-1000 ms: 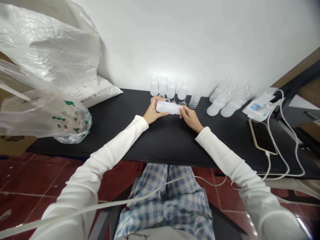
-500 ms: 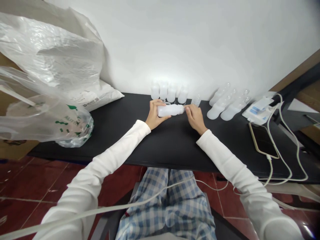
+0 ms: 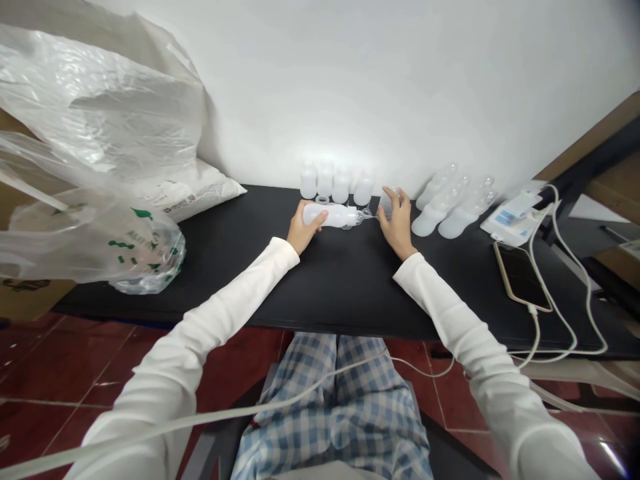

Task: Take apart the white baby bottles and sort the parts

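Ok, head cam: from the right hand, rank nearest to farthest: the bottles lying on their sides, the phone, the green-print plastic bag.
From the right hand:
1. Bottles lying on their sides: just to its right.
2. Phone: farther right, lying flat.
3. Green-print plastic bag: far left side.

I see a bright, sharp picture; white glare lies on the wall (image 3: 330, 127) behind the bottle (image 3: 330, 215), and the edges bend much.
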`<action>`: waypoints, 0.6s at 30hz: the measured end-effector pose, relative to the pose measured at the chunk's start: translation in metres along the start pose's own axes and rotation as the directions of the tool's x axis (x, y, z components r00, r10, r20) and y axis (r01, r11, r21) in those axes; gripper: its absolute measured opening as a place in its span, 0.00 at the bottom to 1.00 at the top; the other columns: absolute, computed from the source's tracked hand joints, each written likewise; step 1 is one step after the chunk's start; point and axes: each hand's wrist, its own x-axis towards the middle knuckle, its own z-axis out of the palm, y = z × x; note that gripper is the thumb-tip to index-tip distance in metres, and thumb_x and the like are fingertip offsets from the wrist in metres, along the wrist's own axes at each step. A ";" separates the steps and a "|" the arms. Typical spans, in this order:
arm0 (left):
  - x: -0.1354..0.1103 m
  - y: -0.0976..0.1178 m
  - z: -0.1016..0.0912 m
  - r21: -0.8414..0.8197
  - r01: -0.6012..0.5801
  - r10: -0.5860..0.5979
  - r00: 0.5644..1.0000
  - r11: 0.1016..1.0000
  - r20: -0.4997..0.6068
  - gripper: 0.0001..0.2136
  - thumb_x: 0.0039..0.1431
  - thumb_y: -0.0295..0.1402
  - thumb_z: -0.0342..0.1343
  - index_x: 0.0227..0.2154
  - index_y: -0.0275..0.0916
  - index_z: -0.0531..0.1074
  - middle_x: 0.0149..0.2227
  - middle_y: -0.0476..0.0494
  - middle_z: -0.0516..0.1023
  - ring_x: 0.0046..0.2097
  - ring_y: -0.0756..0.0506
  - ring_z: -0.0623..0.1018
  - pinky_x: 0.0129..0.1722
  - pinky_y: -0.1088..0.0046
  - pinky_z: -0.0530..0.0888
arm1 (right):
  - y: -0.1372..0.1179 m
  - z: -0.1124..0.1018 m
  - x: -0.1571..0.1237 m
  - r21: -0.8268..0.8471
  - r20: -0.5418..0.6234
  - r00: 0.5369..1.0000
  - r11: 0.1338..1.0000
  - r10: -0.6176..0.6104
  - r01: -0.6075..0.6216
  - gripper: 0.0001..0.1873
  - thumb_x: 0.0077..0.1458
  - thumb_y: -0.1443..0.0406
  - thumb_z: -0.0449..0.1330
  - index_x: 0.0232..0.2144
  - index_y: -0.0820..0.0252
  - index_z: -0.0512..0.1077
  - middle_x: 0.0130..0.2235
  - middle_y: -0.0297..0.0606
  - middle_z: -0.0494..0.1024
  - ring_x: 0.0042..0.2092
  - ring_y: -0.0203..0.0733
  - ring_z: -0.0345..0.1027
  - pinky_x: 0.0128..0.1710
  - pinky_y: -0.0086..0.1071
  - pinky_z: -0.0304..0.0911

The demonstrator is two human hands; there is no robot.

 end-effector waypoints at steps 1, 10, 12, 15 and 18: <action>0.000 0.000 0.000 0.009 -0.003 0.003 1.000 1.000 0.007 0.29 0.48 0.60 0.67 0.40 0.42 0.67 0.28 0.53 0.73 0.25 0.52 0.73 0.25 0.76 0.70 | 0.001 0.001 0.000 0.015 -0.011 1.000 1.000 0.009 -0.008 0.26 0.71 0.53 0.47 0.66 0.54 0.62 0.67 0.52 0.60 0.70 0.56 0.54 0.68 0.59 0.56; 0.000 -0.002 -0.002 0.029 -0.005 0.005 1.000 1.000 0.008 0.27 0.50 0.58 0.67 0.40 0.42 0.68 0.30 0.52 0.74 0.25 0.52 0.73 0.29 0.74 0.72 | -0.007 -0.008 0.006 0.048 -0.098 0.995 0.999 0.013 -0.008 0.26 0.72 0.50 0.44 0.63 0.51 0.67 0.64 0.50 0.63 0.69 0.56 0.58 0.69 0.58 0.55; 0.001 -0.002 -0.002 0.030 -0.004 0.003 1.000 1.000 0.008 0.27 0.50 0.59 0.66 0.40 0.42 0.67 0.31 0.52 0.74 0.25 0.53 0.73 0.28 0.75 0.71 | -0.010 -0.013 0.006 0.047 -0.138 0.990 0.999 0.004 0.003 0.28 0.72 0.50 0.43 0.66 0.51 0.64 0.65 0.51 0.62 0.70 0.56 0.56 0.69 0.59 0.55; 0.001 -0.001 -0.002 0.022 -0.002 0.002 1.000 1.000 -0.008 0.28 0.49 0.60 0.66 0.39 0.42 0.67 0.29 0.53 0.73 0.24 0.53 0.72 0.26 0.75 0.69 | -0.011 -0.015 0.005 0.082 -0.229 0.973 0.997 0.014 0.005 0.30 0.73 0.49 0.42 0.71 0.49 0.52 0.66 0.52 0.58 0.70 0.55 0.56 0.67 0.56 0.60; 0.001 -0.001 -0.002 0.012 -0.005 0.006 1.000 1.000 -0.018 0.28 0.49 0.61 0.66 0.38 0.43 0.67 0.28 0.53 0.72 0.24 0.53 0.71 0.25 0.75 0.70 | -0.004 -0.012 0.004 0.153 -0.301 0.951 0.988 0.072 -0.026 0.35 0.73 0.50 0.42 0.74 0.46 0.33 0.68 0.54 0.51 0.68 0.53 0.59 0.61 0.53 0.68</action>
